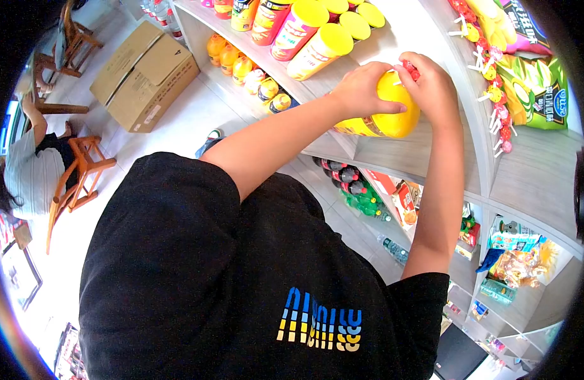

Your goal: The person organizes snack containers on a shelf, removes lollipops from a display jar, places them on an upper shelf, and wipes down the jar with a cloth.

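A large yellow container (393,125) lies tilted on the shelf at upper right. My left hand (370,88) rests on its top, the thumb stretched across it and the other fingers partly hidden behind. At its upper right edge, my right hand (429,85) has its fingers bent around a small red wrapped item (410,69), which looks like a lollipop, with a white stick beside it. Yellow-lidded snack canisters (320,50) stand on the shelf to the left of both hands.
Lollipops (494,95) hang in a strip at the right, beside green snack bags (535,92). Orange drink bottles (241,67) line a lower shelf. A cardboard box (144,77) is on the floor at upper left. Another person (35,171) sits at far left near wooden stools (86,166).
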A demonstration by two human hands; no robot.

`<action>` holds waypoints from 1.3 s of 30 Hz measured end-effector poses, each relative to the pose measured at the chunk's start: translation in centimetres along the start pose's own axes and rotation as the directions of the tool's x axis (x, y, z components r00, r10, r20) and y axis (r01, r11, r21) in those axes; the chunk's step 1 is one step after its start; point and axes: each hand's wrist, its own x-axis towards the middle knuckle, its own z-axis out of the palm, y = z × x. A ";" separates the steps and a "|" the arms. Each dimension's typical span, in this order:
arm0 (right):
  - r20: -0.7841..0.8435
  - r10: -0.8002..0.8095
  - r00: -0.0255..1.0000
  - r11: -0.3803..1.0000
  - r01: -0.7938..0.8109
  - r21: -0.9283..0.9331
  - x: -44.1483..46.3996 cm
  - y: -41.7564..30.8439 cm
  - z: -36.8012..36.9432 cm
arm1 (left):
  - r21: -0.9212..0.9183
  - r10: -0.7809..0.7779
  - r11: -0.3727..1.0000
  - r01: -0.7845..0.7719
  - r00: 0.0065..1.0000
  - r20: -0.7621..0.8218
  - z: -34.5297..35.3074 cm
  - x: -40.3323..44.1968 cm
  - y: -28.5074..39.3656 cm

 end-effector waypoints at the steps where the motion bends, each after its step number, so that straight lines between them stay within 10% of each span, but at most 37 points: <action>1: 0.012 0.013 1.000 1.000 -0.013 0.006 0.0 -0.3 -0.1 | -0.002 0.002 1.000 -0.002 1.000 0.016 0.1 0.1 0.0; 15: 0.121 0.240 0.963 0.882 -0.268 0.387 -1.2 1.2 0.0 | -0.106 0.045 0.993 -0.041 0.998 0.035 0.5 1.2 -1.0; 21: -0.165 0.395 0.904 0.849 -0.291 0.441 -2.9 5.1 2.0 | -0.025 -0.114 0.993 0.116 0.991 0.069 0.3 1.2 1.5; 24: 0.101 0.512 0.853 0.572 -0.426 0.701 -2.8 2.9 0.1 | 0.002 -0.145 0.989 0.145 0.987 0.071 0.3 1.2 1.4; 27: 0.313 0.551 0.773 0.498 -0.606 0.620 -3.1 3.9 -0.3 | 0.015 -0.147 0.989 0.147 0.987 0.069 0.4 1.2 1.3; 34: -0.162 0.404 0.901 0.900 -0.360 0.244 -4.0 6.1 2.0 | 0.053 -0.133 0.990 0.129 0.988 0.077 0.2 1.3 1.3; 39: -0.068 0.440 0.895 0.896 -0.443 -0.029 -4.9 8.0 0.4 | 0.049 -0.142 0.989 0.139 0.986 0.081 0.1 1.2 1.2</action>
